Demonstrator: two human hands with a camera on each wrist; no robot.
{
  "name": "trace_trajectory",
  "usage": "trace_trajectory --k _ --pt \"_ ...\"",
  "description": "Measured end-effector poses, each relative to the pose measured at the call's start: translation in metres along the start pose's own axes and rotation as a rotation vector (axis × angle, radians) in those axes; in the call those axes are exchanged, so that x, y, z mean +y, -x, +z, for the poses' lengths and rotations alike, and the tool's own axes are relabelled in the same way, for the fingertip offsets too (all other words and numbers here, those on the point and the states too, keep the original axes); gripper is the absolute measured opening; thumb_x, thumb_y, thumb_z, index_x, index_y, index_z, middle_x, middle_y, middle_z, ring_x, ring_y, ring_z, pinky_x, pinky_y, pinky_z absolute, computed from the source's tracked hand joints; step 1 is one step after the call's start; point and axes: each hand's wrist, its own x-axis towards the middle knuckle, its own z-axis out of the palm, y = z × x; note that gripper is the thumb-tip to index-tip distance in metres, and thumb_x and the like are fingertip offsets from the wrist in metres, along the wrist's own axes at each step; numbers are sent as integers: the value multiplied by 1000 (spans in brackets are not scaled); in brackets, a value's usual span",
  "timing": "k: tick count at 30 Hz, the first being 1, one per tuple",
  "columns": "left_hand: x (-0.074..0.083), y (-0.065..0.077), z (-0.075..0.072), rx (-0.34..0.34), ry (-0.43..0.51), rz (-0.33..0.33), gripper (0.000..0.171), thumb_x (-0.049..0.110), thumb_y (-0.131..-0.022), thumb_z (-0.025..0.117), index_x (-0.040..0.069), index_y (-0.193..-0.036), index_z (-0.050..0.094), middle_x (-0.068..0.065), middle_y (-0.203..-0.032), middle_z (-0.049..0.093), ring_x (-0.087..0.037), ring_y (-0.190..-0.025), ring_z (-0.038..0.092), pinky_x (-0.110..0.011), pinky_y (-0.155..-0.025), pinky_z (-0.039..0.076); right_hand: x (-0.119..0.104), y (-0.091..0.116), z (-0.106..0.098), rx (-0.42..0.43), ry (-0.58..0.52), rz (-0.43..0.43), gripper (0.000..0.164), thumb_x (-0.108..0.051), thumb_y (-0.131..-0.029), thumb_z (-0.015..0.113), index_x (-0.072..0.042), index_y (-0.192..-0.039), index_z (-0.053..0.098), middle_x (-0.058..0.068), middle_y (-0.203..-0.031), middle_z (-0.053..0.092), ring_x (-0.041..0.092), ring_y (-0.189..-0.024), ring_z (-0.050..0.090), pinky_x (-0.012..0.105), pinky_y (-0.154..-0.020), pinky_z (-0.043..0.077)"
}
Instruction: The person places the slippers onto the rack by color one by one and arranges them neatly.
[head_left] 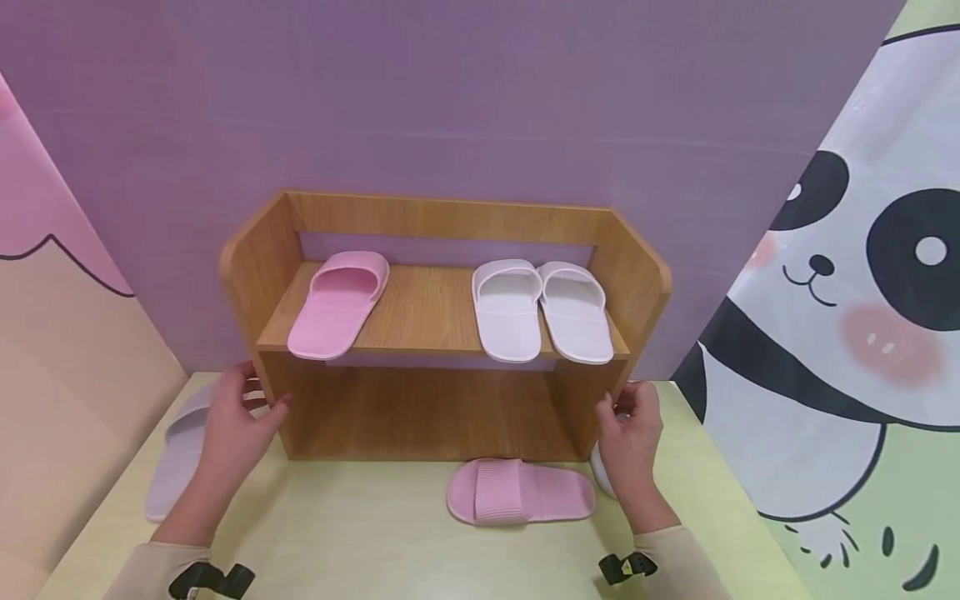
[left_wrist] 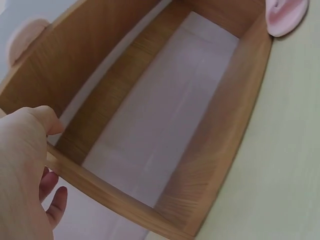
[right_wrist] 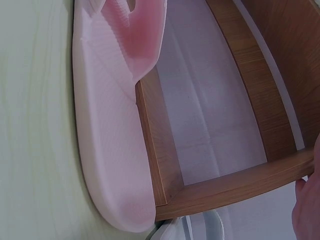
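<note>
A small two-tier wooden shoe rack (head_left: pixel 427 308) stands on the table against the purple wall. My left hand (head_left: pixel 238 425) grips the edge of its left side panel, thumb inside and fingers outside. At the opposite side panel, my right hand (head_left: pixel 632 425) holds the edge in the same way. On the upper shelf, a pink slipper (head_left: pixel 333 321) lies at the left. Two white slippers, one (head_left: pixel 510 325) beside the other (head_left: pixel 581 321), lie at the right with their toes inward. A pink slipper with a ribbed strap (head_left: pixel 555 492) lies sideways along the rack's front.
A pale lilac slipper (head_left: pixel 176 462) lies on the table (head_left: pixel 360 533) left of the rack, partly behind my left hand. Beyond the rack's right side a white object (head_left: pixel 602 475) is mostly hidden by my right hand. A panda-printed panel (head_left: pixel 847 275) stands at the right.
</note>
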Motion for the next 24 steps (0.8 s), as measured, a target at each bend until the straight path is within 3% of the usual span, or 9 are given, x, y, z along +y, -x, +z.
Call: trace_trajectory --k 5,13,16,24 --pt "-7 7 5 -3 2 -21 58 3 -96 77 -9 -145 50 -23 -134 57 -39 -116 64 -10 -88 52 1 0 0 -4 10 5 12 8 -99 64 4 -109 58 15 -105 63 9 -88 58 24 -73 50" --pt "-13 13 11 77 17 -130 54 4 -96 79 -5 -143 55 -19 -128 65 -9 -102 62 -6 -82 51 1 1 0 -2 -1 2 11 8 -99 64 4 -108 58 15 -104 63 9 -87 59 24 -73 50" --pt "-15 14 12 96 -8 -153 46 6 -97 79 -4 -138 60 -19 -123 69 -7 -97 64 -6 -79 52 1 1 1 -3 -6 6 11 8 -99 64 5 -109 58 16 -105 64 9 -86 59 20 -73 49" --pt "-17 15 14 138 -78 -121 25 5 -94 80 1 -116 70 -15 -110 76 2 -87 65 -7 -71 53 0 0 1 7 -2 5 11 8 -99 64 5 -108 58 16 -104 64 7 -85 59 17 -74 48"
